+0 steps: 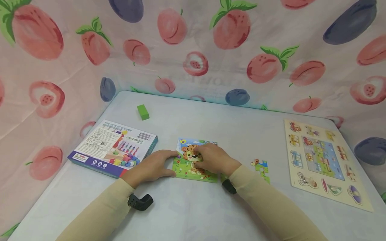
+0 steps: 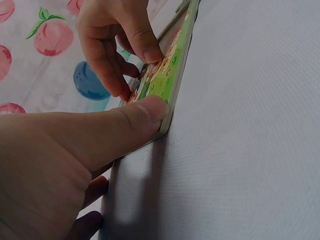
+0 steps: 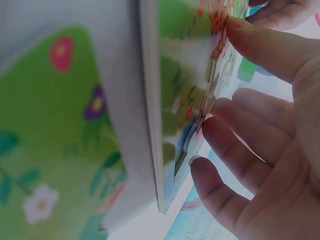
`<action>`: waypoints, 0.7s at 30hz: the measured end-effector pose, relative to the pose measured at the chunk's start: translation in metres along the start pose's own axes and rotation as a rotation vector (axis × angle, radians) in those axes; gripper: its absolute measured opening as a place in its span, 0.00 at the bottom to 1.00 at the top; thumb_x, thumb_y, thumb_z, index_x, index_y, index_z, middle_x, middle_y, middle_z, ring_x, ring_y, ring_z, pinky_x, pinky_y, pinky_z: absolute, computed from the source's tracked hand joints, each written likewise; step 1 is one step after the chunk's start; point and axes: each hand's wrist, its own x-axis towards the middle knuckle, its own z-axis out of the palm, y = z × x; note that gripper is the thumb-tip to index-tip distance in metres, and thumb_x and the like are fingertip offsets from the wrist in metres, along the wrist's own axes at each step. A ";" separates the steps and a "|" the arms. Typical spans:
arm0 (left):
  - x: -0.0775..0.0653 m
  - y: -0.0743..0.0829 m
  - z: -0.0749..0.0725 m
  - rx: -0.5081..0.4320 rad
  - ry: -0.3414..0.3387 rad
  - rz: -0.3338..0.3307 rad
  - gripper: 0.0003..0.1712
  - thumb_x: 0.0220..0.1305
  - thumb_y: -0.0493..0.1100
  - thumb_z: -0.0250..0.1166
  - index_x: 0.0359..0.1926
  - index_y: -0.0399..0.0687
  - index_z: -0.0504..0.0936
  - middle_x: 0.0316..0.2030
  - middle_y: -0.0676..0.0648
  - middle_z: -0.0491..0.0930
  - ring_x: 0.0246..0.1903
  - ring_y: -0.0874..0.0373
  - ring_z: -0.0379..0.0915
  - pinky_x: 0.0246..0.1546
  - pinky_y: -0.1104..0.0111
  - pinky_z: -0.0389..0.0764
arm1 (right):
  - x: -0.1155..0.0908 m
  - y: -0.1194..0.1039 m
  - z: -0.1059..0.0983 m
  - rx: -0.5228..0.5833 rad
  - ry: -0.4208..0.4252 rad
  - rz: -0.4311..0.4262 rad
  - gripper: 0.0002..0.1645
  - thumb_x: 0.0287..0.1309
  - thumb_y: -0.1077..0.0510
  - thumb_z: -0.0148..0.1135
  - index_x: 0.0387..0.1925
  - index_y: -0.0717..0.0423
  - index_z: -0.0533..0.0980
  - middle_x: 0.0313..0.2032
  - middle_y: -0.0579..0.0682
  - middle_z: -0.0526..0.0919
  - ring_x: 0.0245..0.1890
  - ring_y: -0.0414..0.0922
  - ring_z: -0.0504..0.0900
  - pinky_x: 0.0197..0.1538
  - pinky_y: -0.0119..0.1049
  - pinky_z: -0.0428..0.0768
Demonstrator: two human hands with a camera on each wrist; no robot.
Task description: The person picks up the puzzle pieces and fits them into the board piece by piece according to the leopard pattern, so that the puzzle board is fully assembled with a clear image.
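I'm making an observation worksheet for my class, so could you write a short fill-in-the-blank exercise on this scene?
1. The small block beyond the flat box is ____ in color.
2. The person's ____ hand is the one nearer the flat box.
3. In the head view, the picture board lies to the ____ of the animal puzzle.

Missing words: green; left; right.

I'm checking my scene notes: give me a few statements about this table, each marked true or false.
1. The green block lies beyond the bead box. True.
2. The left hand holds the green block. False: it touches the leopard puzzle.
3. The vehicle board lies left of the leopard puzzle. False: it lies right of it.
4. Loose puzzle pieces lie between the leopard puzzle and the vehicle board. True.
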 end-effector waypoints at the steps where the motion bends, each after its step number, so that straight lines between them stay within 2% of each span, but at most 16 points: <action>1: 0.000 0.000 0.000 0.001 0.001 0.000 0.40 0.58 0.46 0.76 0.70 0.46 0.72 0.68 0.43 0.70 0.70 0.45 0.61 0.69 0.51 0.63 | 0.000 0.000 0.000 -0.001 0.002 -0.001 0.27 0.59 0.46 0.71 0.56 0.53 0.79 0.51 0.47 0.83 0.53 0.49 0.79 0.60 0.45 0.75; 6: 0.000 -0.001 0.000 -0.002 0.006 -0.006 0.40 0.58 0.46 0.76 0.70 0.46 0.72 0.68 0.43 0.70 0.69 0.45 0.61 0.69 0.51 0.63 | -0.001 0.001 -0.002 0.039 -0.008 -0.010 0.28 0.59 0.47 0.70 0.58 0.55 0.78 0.52 0.48 0.83 0.54 0.49 0.78 0.61 0.45 0.75; 11: 0.000 0.001 0.001 -0.006 0.004 -0.007 0.40 0.58 0.46 0.76 0.70 0.46 0.72 0.68 0.42 0.70 0.69 0.44 0.61 0.69 0.51 0.63 | -0.011 0.010 -0.012 0.122 -0.029 0.020 0.38 0.58 0.47 0.71 0.67 0.56 0.73 0.60 0.50 0.78 0.61 0.50 0.74 0.65 0.46 0.72; 15: -0.001 0.002 0.000 0.001 0.009 -0.009 0.40 0.57 0.46 0.76 0.69 0.46 0.72 0.68 0.42 0.70 0.69 0.44 0.61 0.69 0.51 0.63 | -0.022 0.022 -0.022 0.133 -0.001 0.021 0.39 0.59 0.48 0.71 0.68 0.58 0.71 0.64 0.53 0.75 0.66 0.54 0.70 0.67 0.50 0.69; 21: -0.001 0.003 0.000 0.005 0.010 -0.007 0.40 0.57 0.46 0.76 0.69 0.46 0.72 0.68 0.42 0.70 0.69 0.44 0.61 0.69 0.51 0.64 | -0.041 0.043 -0.031 0.150 0.035 0.056 0.39 0.60 0.48 0.69 0.70 0.57 0.69 0.67 0.55 0.73 0.68 0.57 0.68 0.68 0.54 0.68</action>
